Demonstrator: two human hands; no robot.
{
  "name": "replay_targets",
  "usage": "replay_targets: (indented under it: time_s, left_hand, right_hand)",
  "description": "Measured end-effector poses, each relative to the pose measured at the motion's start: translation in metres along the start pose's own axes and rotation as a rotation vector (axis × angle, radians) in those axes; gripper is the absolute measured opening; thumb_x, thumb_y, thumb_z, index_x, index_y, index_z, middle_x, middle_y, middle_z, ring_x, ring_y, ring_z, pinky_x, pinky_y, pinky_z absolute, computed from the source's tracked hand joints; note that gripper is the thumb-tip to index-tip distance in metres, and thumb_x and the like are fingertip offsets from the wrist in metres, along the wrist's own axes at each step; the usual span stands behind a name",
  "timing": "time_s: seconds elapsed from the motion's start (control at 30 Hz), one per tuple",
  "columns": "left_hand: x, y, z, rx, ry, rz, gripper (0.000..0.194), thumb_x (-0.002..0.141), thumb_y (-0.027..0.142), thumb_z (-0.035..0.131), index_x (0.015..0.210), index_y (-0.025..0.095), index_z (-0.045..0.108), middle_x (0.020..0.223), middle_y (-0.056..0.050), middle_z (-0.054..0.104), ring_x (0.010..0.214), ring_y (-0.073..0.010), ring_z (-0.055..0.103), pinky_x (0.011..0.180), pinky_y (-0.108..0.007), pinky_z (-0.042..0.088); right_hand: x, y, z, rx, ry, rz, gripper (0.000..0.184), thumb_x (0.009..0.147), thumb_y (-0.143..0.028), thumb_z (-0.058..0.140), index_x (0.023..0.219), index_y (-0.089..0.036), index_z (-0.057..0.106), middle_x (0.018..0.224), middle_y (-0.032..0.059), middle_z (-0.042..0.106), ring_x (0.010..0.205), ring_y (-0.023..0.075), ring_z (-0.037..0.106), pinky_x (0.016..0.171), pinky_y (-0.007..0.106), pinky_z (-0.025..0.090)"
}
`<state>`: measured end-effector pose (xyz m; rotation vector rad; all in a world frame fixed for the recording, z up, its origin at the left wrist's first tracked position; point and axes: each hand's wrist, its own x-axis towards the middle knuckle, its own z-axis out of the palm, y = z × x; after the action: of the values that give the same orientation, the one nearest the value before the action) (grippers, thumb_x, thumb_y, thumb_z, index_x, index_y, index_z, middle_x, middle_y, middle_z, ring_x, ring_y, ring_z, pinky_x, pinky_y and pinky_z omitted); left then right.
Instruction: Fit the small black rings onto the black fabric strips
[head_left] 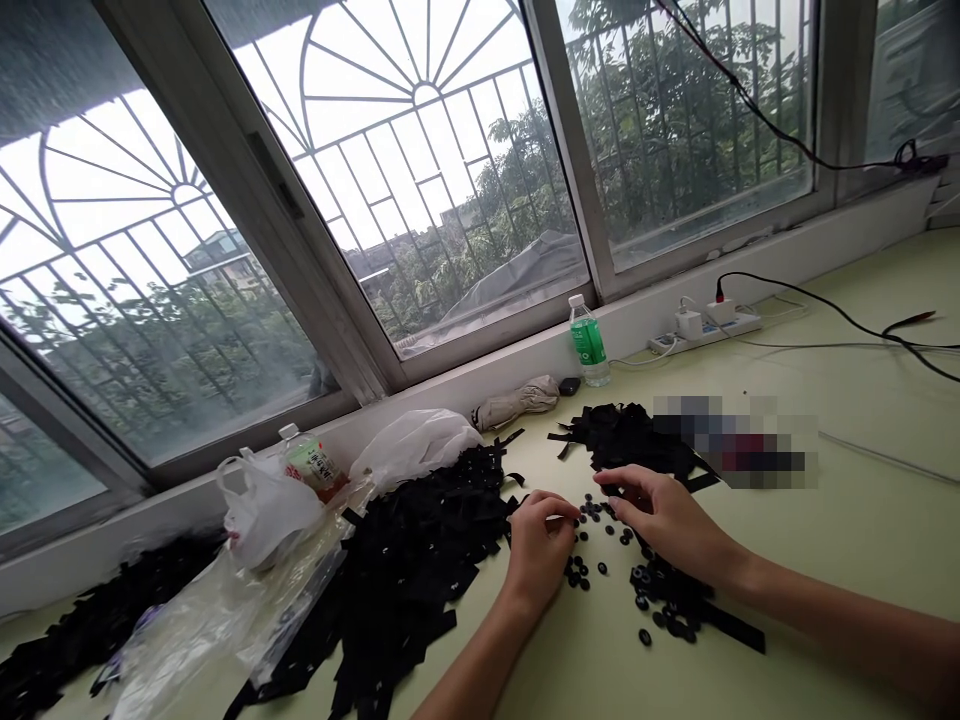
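Small round black buttons (pixel 602 568) lie scattered on the pale green table between my two hands. My left hand (pixel 538 540) rests at their left edge, its fingers curled and pressed together; whatever they hold, if anything, is hidden. On the other side, my right hand (pixel 664 515) hovers over the buttons with thumb and forefinger apart, and nothing shows between them. Beneath the right wrist, more buttons (pixel 675 627) lie beside and on a black fabric strip (pixel 739 628). A large heap of black fabric strips (pixel 412 550) spreads just left of my left hand.
Behind my right hand is another pile of black strips (pixel 619 435). Along the window sill stand a green-labelled bottle (pixel 589 345), a power strip (pixel 739 325) and a rolled cloth (pixel 517 403). Plastic bags (pixel 270 510) and a second bottle (pixel 315 465) sit at left.
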<state>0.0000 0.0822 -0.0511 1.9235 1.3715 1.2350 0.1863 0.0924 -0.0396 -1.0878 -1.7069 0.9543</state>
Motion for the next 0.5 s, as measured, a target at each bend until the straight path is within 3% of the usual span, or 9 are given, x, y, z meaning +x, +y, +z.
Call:
replay_targets:
  time_s: [0.13,0.33,0.5]
  left_hand:
    - [-0.0006,0.0008,-0.0001,-0.004,0.006,0.011,0.020,0.073,0.008,0.051,0.075,0.016,0.069,0.086,-0.008,0.062,0.080,-0.0177,0.062,0.069,-0.028,0.055]
    - [0.0013,0.0023,-0.0030,0.187,0.149,-0.048,0.019,0.074,0.010,0.050,0.075,0.016,0.067,0.078,-0.005,0.063,0.072,-0.0161,0.058,0.065,-0.028,0.047]
    - [0.0011,0.0062,-0.0025,0.322,0.074,-0.120,0.010,0.073,0.018,0.058,0.074,0.017,0.068,0.074,-0.004,0.063,0.073,-0.0183,0.055,0.067,-0.030,0.042]
  right_hand:
    - [-0.0007,-0.0033,-0.0006,-0.005,-0.004,-0.005,0.031,0.083,-0.031,0.051,0.109,-0.019,0.061,0.106,0.0069,0.067,0.081,0.0184,0.062,0.074,0.033,0.051]
    - [-0.0004,-0.0038,-0.0008,-0.015,-0.006,-0.008,0.031,0.083,-0.031,0.051,0.110,-0.017,0.061,0.105,0.0069,0.066,0.080,0.0175,0.061,0.072,0.032,0.051]
    - [0.0002,-0.0043,-0.0012,-0.030,-0.003,-0.023,0.032,0.083,-0.030,0.050,0.110,-0.016,0.061,0.101,0.0070,0.066,0.076,0.0169,0.059,0.070,0.031,0.050]
